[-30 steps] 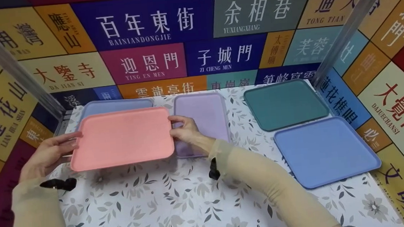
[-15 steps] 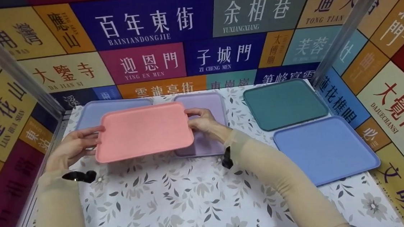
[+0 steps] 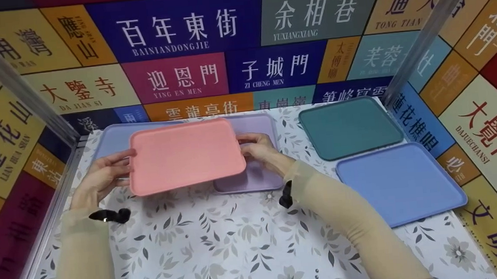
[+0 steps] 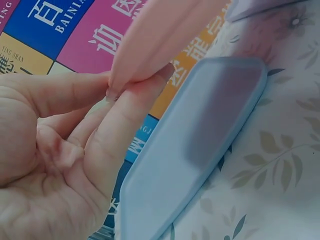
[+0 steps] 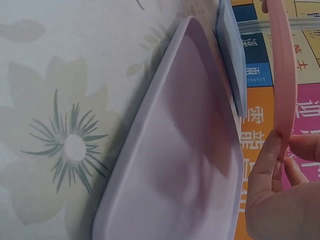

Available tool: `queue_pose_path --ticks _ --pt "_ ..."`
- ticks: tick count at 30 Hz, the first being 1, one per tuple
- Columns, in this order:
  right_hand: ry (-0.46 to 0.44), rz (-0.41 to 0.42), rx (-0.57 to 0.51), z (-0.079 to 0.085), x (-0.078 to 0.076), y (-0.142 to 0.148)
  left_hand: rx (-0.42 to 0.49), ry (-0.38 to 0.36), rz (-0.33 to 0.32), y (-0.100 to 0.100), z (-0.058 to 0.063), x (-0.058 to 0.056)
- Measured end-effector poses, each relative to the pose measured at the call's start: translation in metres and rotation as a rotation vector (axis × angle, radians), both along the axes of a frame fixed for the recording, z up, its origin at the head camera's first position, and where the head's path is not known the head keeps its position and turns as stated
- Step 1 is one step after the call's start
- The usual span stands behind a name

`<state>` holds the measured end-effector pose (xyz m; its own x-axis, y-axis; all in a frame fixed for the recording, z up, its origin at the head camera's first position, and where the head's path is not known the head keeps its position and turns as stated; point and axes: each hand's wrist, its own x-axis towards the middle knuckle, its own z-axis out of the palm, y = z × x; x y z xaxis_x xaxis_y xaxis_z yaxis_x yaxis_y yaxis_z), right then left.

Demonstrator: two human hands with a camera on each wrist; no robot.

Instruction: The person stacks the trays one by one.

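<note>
A pink rectangular tray (image 3: 185, 155) is held up off the table between both hands. My left hand (image 3: 102, 175) pinches its left edge between thumb and fingers, as the left wrist view also shows. At the opposite edge my right hand (image 3: 263, 151) pinches the tray in the same way. Beneath it, partly covered, lie a light blue tray (image 4: 175, 145) at the back left and a lilac tray (image 5: 185, 150) to its right. Their shaded surfaces show a gap under the pink tray.
On the right lie a dark green tray (image 3: 351, 127) at the back and a periwinkle blue tray (image 3: 403, 185) nearer. A white cloth with leaf and flower print (image 3: 221, 248) covers the table. Walls with coloured lettered panels (image 3: 177, 25) rise behind and at both sides.
Both hands have carried the pink tray to the right and slightly up and away, from over the light blue tray to partly over the lilac one. The other trays stay put.
</note>
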<state>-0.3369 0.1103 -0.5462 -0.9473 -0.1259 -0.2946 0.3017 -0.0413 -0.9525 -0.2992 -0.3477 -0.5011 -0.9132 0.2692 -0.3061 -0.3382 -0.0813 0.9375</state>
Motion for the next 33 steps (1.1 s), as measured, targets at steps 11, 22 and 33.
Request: queue_pose_path --ticks 11,22,33 --pt "0.094 -0.214 -0.070 -0.016 0.023 -0.017 0.049 -0.011 0.145 0.010 -0.006 0.002" --pt "0.129 -0.509 -0.126 -0.018 0.054 -0.072 0.070 -0.028 0.250 0.041 -0.010 0.007" --pt "0.084 -0.539 -0.053 0.000 0.064 -0.113 0.074 -0.022 0.352 0.089 -0.007 0.008"
